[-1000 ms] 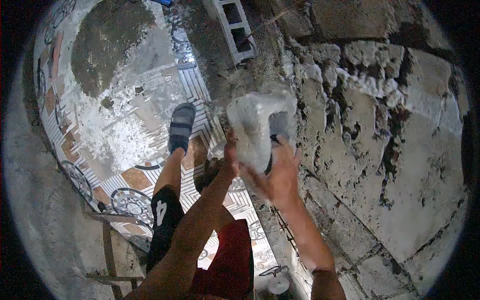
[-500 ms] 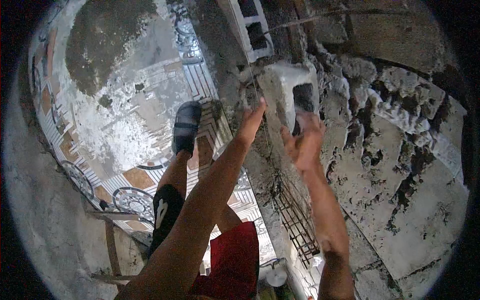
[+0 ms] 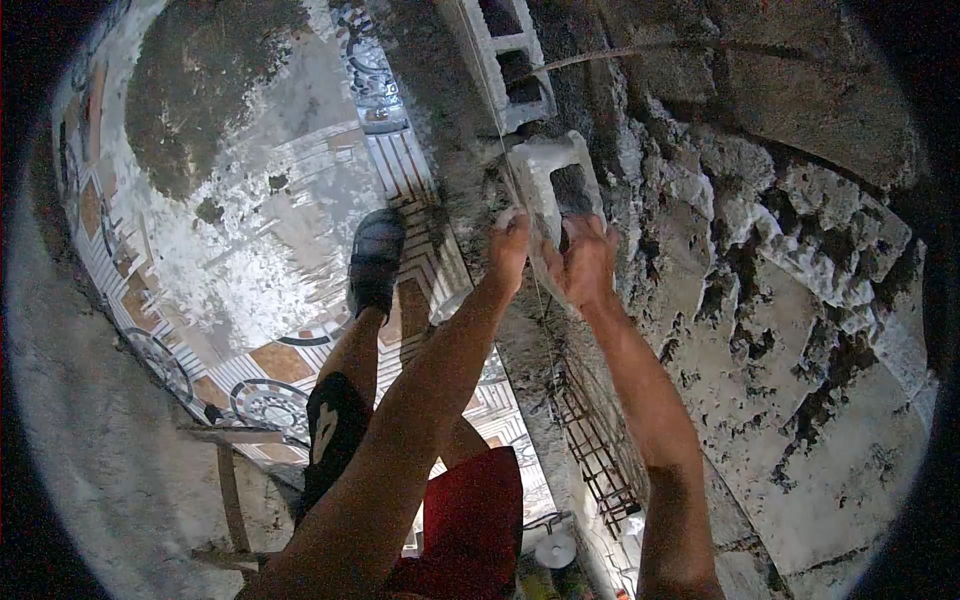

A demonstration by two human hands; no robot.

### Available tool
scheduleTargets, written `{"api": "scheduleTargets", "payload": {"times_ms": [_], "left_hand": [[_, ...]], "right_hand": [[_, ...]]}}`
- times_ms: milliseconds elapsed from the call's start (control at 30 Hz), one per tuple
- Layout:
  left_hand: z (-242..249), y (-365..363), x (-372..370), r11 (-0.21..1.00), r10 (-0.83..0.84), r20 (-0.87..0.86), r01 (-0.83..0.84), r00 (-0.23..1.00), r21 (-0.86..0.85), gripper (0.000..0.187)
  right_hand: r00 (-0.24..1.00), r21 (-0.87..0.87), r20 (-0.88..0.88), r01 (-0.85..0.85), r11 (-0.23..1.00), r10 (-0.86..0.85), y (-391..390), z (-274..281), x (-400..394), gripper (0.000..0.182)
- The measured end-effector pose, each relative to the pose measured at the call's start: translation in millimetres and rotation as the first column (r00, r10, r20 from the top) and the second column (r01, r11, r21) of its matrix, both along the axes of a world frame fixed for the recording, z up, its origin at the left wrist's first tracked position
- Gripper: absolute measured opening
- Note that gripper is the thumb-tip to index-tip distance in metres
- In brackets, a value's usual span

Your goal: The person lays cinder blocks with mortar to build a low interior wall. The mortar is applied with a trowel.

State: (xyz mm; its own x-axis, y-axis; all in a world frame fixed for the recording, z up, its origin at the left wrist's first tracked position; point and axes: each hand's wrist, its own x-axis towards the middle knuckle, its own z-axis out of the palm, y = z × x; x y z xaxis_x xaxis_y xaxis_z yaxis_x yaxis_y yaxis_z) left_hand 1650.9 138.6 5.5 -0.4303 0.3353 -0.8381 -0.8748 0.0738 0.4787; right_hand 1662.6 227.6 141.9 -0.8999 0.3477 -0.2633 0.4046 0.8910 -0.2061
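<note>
Nearest, at the bottom, lies the red cloth of the person's shorts [image 3: 472, 510], with a pale round object [image 3: 555, 550] just right of it and a cage of thin bars [image 3: 595, 440] running away beyond that. Past these, both forearms reach forward to a hollow concrete block [image 3: 540, 185], which sits along a rough strip between the tiled floor [image 3: 285, 355] and the broken masonry [image 3: 820, 400] on the right. The right hand [image 3: 586, 265] is bent over the block's near part, its fingers hooked at a cavity and its thumb on the left side, gripping the concrete between them. The left hand [image 3: 509, 252] is at the block's left flank with fingers curled; whether it presses the block or pinches the thin string [image 3: 541, 290] beside it, I cannot tell. The block's long axis runs away from the person, leaning slightly left at the far end, with its cavities facing up. That far end points toward a second hollow block [image 3: 511, 42], just ahead and lying on nearly the same line, its openings also upward. Left of the hands, a dark sandal [image 3: 377, 250] stands on the floor; farther off spreads a dark patch [image 3: 195, 95].
</note>
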Motion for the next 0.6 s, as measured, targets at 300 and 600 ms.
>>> {"api": "scheduleTargets", "payload": {"times_ms": [300,600], "left_hand": [[16.0,2.3,-28.9,0.99,-0.105,0.245,0.078,0.964,0.117,0.065],[18.3,0.8,-44.5,0.999,0.027,0.207,-0.018,0.978,-0.045,0.062]], "right_hand": [[0.999,0.035,-0.012,0.046,0.998,-0.046,8.5,-66.9,9.0,0.038],[0.989,-0.078,0.091,0.126,0.989,-0.119,8.3,-110.9,18.8,0.048]]}}
